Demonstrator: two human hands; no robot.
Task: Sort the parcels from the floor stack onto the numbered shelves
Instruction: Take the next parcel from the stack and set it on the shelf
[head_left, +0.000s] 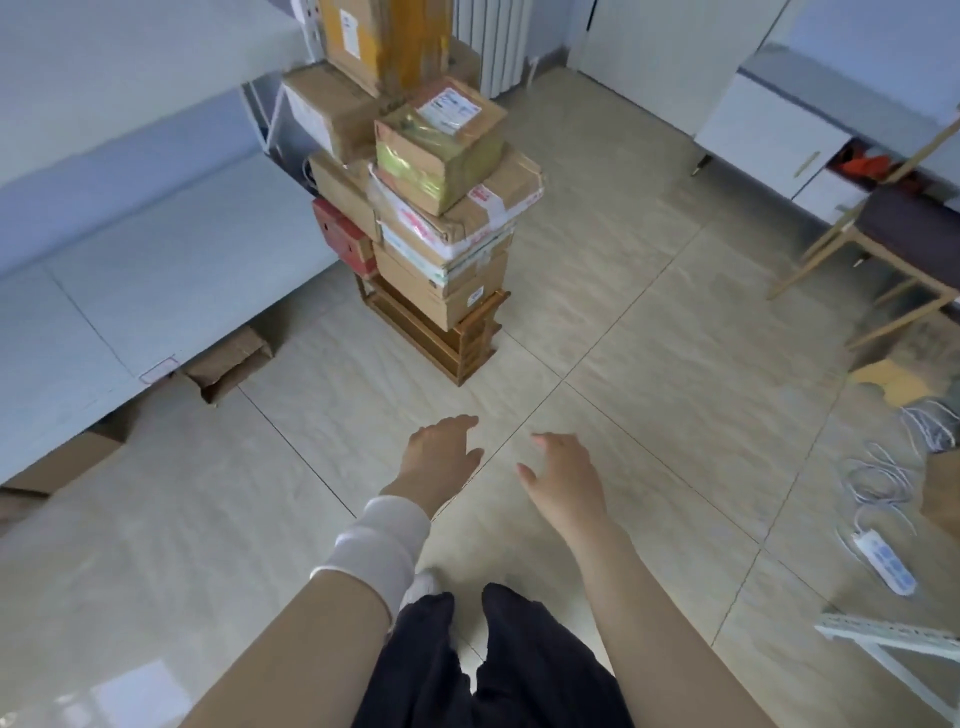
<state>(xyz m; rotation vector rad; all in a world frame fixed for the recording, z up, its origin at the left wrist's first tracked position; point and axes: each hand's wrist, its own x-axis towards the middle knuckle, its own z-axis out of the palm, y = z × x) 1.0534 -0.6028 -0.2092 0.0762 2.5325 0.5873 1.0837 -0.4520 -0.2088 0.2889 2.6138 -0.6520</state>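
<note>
While both arms reach forward over the tiled floor (649, 291), neither hand has anything in it. Left hand (441, 457) is palm down with the fingers loosely spread and slightly curled, a white wrist wrap (379, 545) bunched just behind it. Right hand (566, 478) sits just beside it, also palm down, fingers apart and empty. Dark trousers (493, 665) and a white shoe tip show below the arms.

Parcels are well ahead of the hands: the floor stack (431, 223) of cardboard boxes sits on a low wooden crate (447, 338), next to the grey shelf (156, 270) on the left. Top small box (441, 156) has yellowish tape and a white shipping label (449, 110), but the print is too blurry to read. Red markings on the tape of the box below it, same story, can't make them out. No shelf numbers legible either, just a faint pinkish tag at the shelf edge.

A taller yellow-taped box (384, 36) is cut off by the top of the frame. White power strip (883, 561) and cables lie on the floor at right.
</note>
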